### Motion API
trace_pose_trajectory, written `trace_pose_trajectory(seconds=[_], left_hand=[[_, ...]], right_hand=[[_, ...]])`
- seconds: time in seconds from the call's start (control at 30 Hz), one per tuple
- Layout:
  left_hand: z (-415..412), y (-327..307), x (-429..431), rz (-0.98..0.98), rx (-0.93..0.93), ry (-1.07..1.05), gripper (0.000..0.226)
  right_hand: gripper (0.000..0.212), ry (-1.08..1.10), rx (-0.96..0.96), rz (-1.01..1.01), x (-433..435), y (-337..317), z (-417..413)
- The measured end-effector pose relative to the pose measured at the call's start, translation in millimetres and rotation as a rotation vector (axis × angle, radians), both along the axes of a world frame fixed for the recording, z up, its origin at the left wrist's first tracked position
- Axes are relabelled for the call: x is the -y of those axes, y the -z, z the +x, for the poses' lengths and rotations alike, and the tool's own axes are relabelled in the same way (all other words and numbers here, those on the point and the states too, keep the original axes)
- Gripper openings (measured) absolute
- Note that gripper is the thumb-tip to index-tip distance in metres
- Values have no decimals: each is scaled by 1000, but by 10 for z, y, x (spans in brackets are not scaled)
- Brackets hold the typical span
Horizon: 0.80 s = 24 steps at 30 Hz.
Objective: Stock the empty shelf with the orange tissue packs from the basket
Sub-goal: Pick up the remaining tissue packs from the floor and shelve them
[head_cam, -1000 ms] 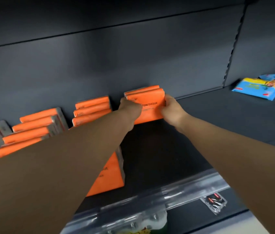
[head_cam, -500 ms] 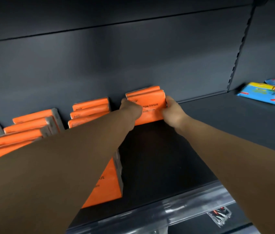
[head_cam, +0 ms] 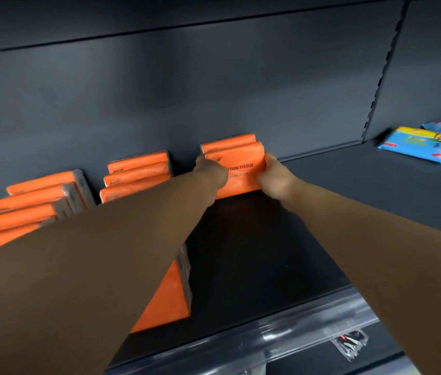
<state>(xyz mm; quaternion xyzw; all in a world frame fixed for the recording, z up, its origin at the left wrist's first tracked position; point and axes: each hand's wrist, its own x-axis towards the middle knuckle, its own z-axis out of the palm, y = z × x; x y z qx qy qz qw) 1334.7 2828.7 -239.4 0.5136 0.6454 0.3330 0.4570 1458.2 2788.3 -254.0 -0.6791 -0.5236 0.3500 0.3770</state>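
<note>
Head view, single wide-angle camera: looks forward and down into the shelf (head_cam: 335,207) from close in front, with the back panel (head_cam: 214,85) square ahead. At frame centre the left hand (head_cam: 209,173) and right hand (head_cam: 274,177) grip a pack (head_cam: 241,171). The front rail (head_cam: 281,338) crosses the bottom.

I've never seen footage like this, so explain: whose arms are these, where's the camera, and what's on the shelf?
No machine here: these are a person's bare arms, filmed by one camera worn on their head, looking forward and down. The left hand and right hand grip the sides of an orange tissue pack, upright in front of another pack at the back of the dark shelf. More orange packs stand in rows to its left; blue packets lie far right.
</note>
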Motion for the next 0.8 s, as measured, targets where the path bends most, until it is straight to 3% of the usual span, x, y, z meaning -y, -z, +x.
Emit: trace_pose_trajectory(seconds=[0.27, 0.5, 0.8], left_hand=[[-2, -51, 94, 21, -11, -34, 50], [-34, -284, 267, 134, -147, -68, 50], [-153, -660, 683, 258, -374, 26, 56]], right_hand=[[68, 34, -27, 23, 113, 46, 7], [81, 33, 1, 109, 257, -109, 29], [76, 50, 521, 194, 615, -456, 19]])
